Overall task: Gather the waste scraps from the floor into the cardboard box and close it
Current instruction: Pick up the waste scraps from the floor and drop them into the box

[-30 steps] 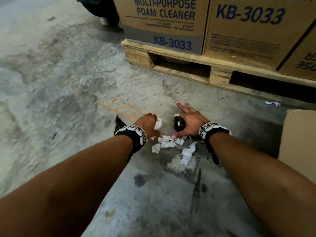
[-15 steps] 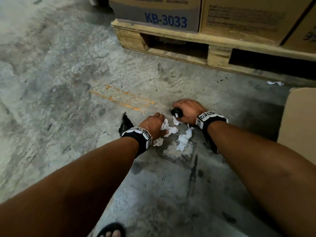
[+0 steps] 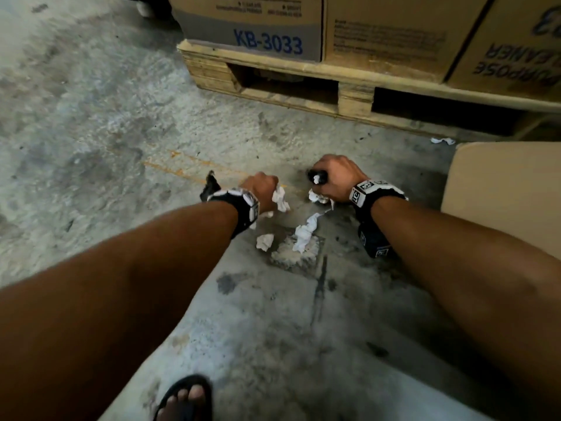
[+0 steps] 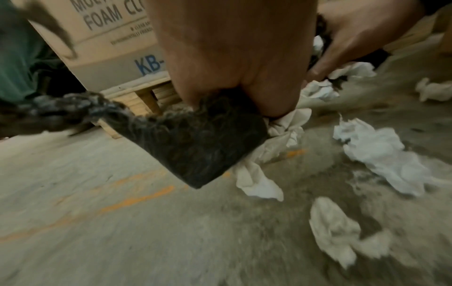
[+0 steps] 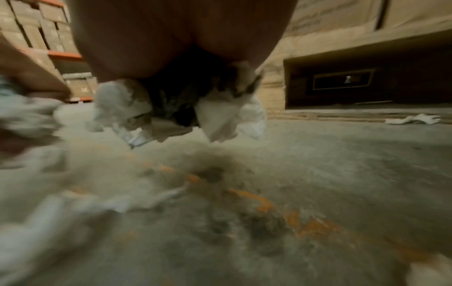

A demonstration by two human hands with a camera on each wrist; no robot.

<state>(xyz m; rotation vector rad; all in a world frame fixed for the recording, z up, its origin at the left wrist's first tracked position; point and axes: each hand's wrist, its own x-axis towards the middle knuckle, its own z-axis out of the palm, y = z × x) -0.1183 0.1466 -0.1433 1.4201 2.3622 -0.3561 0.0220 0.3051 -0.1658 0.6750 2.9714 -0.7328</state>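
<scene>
My left hand [image 3: 262, 189] grips a black scrap [image 4: 195, 147] together with crumpled white paper [image 3: 280, 199] just above the concrete floor. My right hand [image 3: 335, 177] is fisted round another black scrap [image 3: 317, 177] and white paper [image 5: 227, 118]. Between and below the hands, loose white paper scraps [image 3: 305, 235] and a smaller piece [image 3: 264, 241] lie on the floor. One more white scrap [image 3: 442, 141] lies by the pallet. The cardboard box [image 3: 510, 189] stands at the right, only a flap in view.
A wooden pallet [image 3: 303, 89] stacked with printed cartons [image 3: 252, 25] blocks the far side. My sandalled foot [image 3: 185, 399] is at the bottom edge. Orange paint marks [image 3: 170, 168] streak the grey floor to the left.
My right hand, flat over the black scrap a second ago, has curled round it and paper. Both hands have drawn back toward me with their scraps; fewer pieces lie on the floor.
</scene>
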